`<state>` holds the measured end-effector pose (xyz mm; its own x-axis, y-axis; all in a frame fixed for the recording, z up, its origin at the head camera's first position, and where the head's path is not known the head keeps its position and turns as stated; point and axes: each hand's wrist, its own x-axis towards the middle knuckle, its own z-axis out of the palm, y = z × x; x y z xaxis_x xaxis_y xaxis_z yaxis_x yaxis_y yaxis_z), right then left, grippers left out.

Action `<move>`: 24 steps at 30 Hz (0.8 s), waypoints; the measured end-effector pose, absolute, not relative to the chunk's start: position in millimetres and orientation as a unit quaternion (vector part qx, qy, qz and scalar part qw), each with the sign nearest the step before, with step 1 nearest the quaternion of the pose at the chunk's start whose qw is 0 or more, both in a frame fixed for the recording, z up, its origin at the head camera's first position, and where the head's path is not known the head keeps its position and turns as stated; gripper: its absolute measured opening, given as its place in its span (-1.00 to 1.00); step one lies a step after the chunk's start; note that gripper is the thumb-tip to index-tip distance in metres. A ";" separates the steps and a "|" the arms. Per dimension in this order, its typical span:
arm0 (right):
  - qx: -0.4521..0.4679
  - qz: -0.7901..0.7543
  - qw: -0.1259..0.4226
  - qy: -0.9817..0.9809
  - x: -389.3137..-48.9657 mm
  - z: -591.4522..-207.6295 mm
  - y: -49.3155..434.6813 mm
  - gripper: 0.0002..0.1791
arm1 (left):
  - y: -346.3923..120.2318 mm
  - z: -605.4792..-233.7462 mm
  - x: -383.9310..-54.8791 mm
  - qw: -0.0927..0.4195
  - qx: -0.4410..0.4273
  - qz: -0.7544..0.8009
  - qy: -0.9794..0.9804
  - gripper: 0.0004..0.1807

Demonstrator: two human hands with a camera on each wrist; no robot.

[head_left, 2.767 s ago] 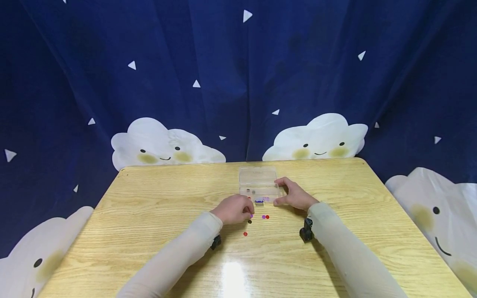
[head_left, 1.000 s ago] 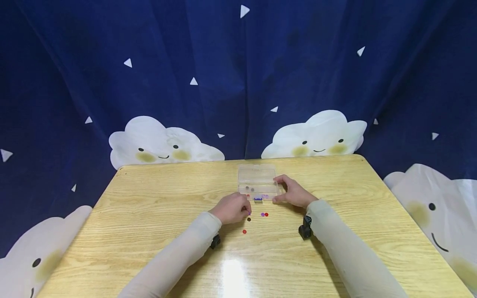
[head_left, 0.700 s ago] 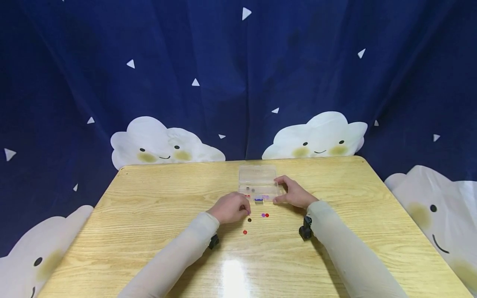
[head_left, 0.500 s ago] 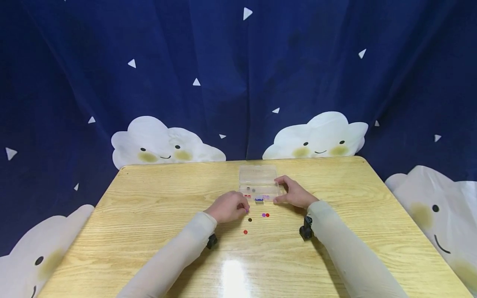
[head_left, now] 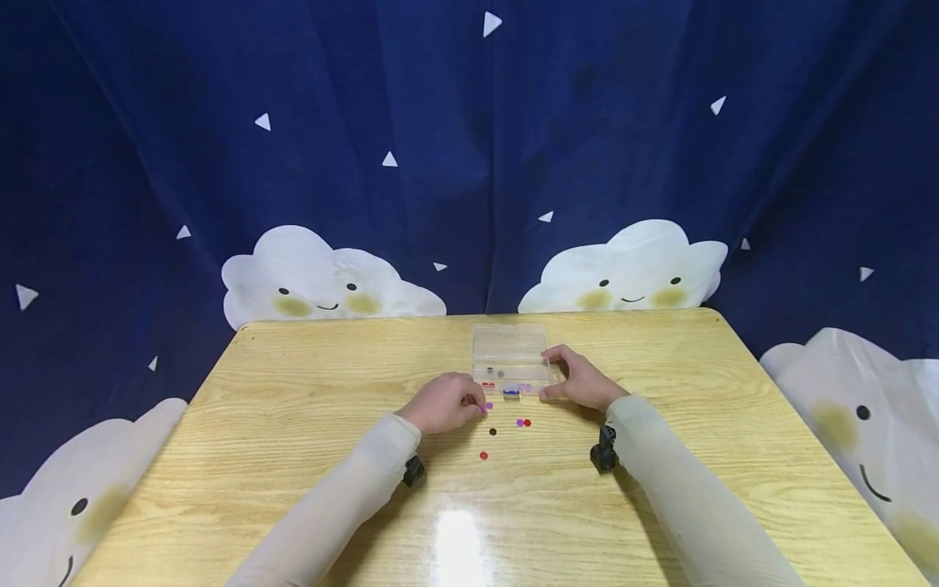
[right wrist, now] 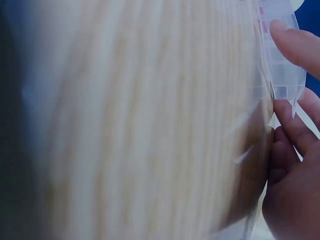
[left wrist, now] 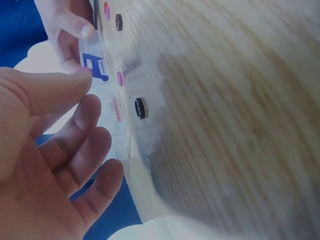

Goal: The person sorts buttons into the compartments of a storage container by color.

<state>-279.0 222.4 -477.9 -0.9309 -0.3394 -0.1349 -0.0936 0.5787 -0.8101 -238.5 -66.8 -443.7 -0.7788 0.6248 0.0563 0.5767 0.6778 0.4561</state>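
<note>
My left hand (head_left: pixel 443 403) pinches a small purple button (head_left: pixel 482 409) between thumb and forefinger, the other fingers loosely bent. Just beside its fingertips a second purple button (head_left: pixel 489 405) lies on the table, in front of a clear plastic box (head_left: pixel 509 342). The box stands with its lid raised at the back and a blue latch (head_left: pixel 511 394) at the front. My right hand (head_left: pixel 583 381) grips the box's right end, thumb at the front and fingers behind. Inside are red buttons (head_left: pixel 487 386) at front left, purple pieces (head_left: pixel 524 387) at front right and dark ones (head_left: pixel 490 371) farther back.
On the wooden table (head_left: pixel 330 367) lie a black button (head_left: pixel 493 432), a red button (head_left: pixel 484 456), and a purple button (head_left: pixel 520 423) touching another red button (head_left: pixel 527 423). A dark blue curtain (head_left: pixel 469 163) with clouds hangs behind the table.
My left hand has drawn a little left and toward the box, with the purple button in its fingertips. A second purple button now shows beside them. My right hand has stayed on the box.
</note>
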 end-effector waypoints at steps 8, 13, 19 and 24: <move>-0.129 -0.435 0.135 0.881 -278.7 -476.2 222.4 -0.17 | -70.2 -440.3 -240.4 0.059 0.310 0.248 0.916 -0.95; -0.132 -0.436 0.131 0.881 -277.8 -476.6 223.2 -0.18 | -72.8 -438.5 -244.1 0.047 0.309 0.250 0.916 -0.95; -0.127 -0.427 0.129 0.886 -277.3 -476.1 223.0 -0.19 | -76.1 -437.2 -247.4 0.041 0.307 0.254 0.916 -0.94; -0.119 -0.429 0.134 0.885 -276.2 -475.0 220.9 -0.18 | -77.7 -436.0 -250.5 0.034 0.298 0.259 0.918 -0.93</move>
<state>-276.2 220.9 -475.0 -0.9358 -0.3261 -0.1341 -0.0966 0.6028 -0.7920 -250.5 -77.7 -436.0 -0.8197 0.5654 0.0922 0.5304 0.6883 0.4949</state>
